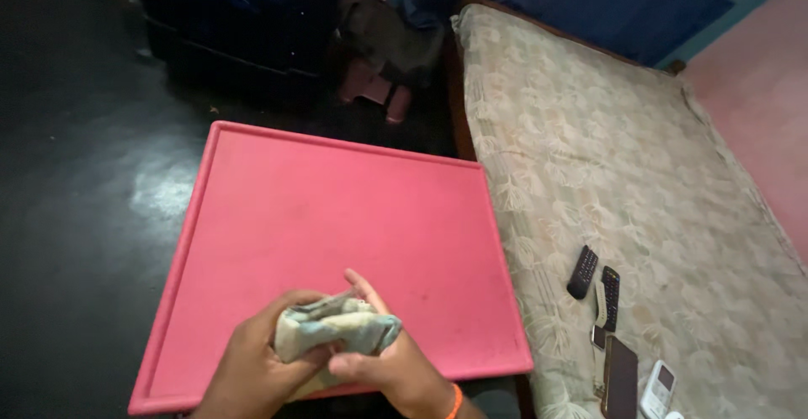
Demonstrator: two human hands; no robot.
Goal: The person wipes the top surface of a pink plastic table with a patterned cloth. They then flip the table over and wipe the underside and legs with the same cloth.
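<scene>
Both of my hands hold a bunched, pale green and beige cloth (337, 328) above the near edge of a pink plastic table (337, 209). My left hand (252, 364) grips the cloth from the left and underneath. My right hand (389, 360) closes on it from the right, with the thumb raised over the top and an orange band on the wrist. The cloth is crumpled into a small wad and part of it is hidden inside my palms.
A bed with a leaf-patterned beige sheet (640, 167) runs along the right. On it lie two black remotes (582, 272) (609, 297), a dark phone (620, 377) and a white handset (658, 389). A dark shiny floor (76, 183) lies left; dark bags and a pink stool (374, 91) stand behind the table.
</scene>
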